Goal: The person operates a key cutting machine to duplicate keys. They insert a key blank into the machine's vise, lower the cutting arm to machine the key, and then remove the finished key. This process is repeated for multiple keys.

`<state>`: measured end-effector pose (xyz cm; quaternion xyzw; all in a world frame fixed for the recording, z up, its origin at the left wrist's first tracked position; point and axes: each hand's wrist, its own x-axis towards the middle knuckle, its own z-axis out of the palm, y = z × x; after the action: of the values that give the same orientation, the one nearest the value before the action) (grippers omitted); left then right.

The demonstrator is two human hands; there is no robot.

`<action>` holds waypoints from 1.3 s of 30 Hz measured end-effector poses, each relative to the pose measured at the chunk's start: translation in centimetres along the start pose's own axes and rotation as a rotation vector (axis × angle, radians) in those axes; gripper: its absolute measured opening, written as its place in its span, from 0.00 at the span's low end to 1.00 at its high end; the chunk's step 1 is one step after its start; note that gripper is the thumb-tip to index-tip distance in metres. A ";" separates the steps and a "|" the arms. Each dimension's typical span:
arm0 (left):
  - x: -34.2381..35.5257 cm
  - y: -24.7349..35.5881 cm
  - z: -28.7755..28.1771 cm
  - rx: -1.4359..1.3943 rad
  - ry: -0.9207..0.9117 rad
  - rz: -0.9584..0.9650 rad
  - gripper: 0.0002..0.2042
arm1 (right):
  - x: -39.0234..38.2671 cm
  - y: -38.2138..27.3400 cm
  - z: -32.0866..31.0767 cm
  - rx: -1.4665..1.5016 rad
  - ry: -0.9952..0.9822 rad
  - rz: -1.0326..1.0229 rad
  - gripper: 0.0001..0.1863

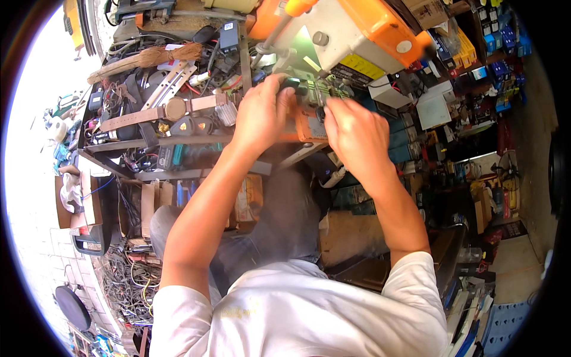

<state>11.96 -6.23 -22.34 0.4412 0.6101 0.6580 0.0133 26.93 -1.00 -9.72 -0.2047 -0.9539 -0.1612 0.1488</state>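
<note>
Both my hands are at an orange and beige bench machine, which looks like a key cutter, over its metal clamp area. My left hand is closed at the left side, thumb and fingers pinching a small dark piece. On the right, my right hand is closed with fingertips at a small dark knob-like piece. An orange base block shows between the hands. What exactly the fingertips grip is partly hidden.
Left of the machine lies a crowded bench tray with a straw brush, a watch with a brown strap, and tools. Below it, tangled cables and an open cardboard box. Shelves of small boxes stand at the right.
</note>
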 end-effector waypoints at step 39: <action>-0.2 -0.1 -0.2 0.012 -0.033 0.037 0.14 | -0.3 -2.4 -0.7 0.174 0.018 0.321 0.11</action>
<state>11.88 -6.47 -22.53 0.4634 0.6053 0.6471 0.0084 26.29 -3.41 -9.79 -0.3392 -0.9179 -0.0542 0.1984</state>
